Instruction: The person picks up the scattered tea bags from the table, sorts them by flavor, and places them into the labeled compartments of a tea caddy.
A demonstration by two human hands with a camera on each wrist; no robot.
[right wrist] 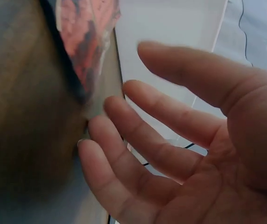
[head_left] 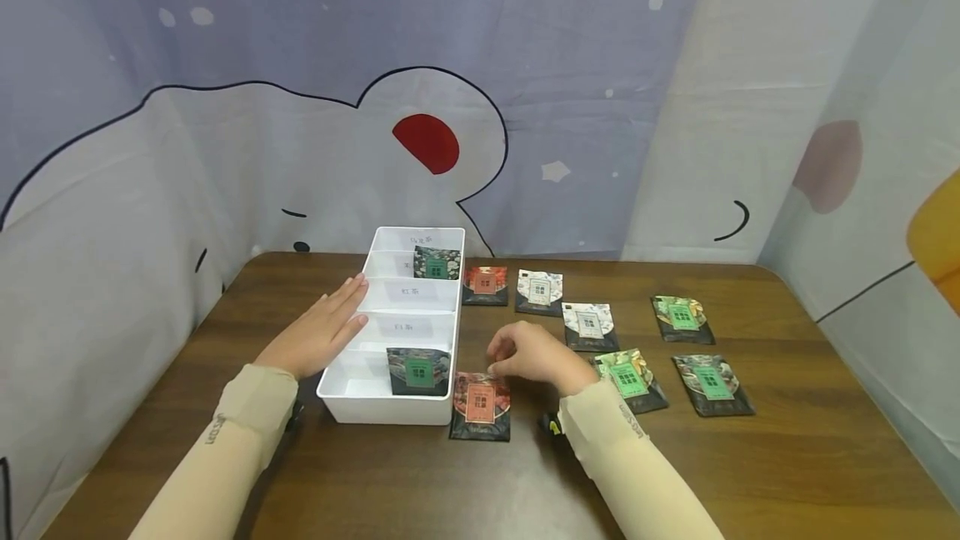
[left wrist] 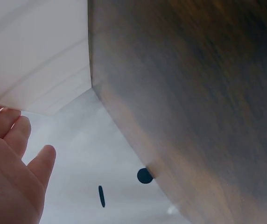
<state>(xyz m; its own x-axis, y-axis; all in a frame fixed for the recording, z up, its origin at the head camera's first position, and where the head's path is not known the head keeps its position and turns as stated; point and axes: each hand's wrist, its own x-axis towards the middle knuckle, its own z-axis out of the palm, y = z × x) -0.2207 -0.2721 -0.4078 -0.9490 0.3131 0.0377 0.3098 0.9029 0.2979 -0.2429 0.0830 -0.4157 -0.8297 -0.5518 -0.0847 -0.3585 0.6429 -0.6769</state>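
My left hand (head_left: 318,327) lies along the left rim of a white divided box (head_left: 390,411), fingers fairly straight; in the left wrist view the fingertips meet its edge. A dark packet with a green label (head_left: 418,372) stands in the front compartment, and another green-labelled packet (head_left: 437,263) sits towards the back. My right hand (head_left: 532,352) hovers right of the box, fingers loosely bent and nothing between them; the right wrist view shows the thumb apart from the fingers. Close by its fingertips, a red-labelled packet (head_left: 480,407) lies against the box's front right side.
Right of the box on the wooden table (head_left: 405,482) lie a red packet (head_left: 486,285), two white-topped packets (head_left: 539,292) and several green-labelled packets (head_left: 712,385). One green-labelled packet (head_left: 632,379) is beside my right wrist. A patterned curtain (head_left: 570,107) hangs behind the table.
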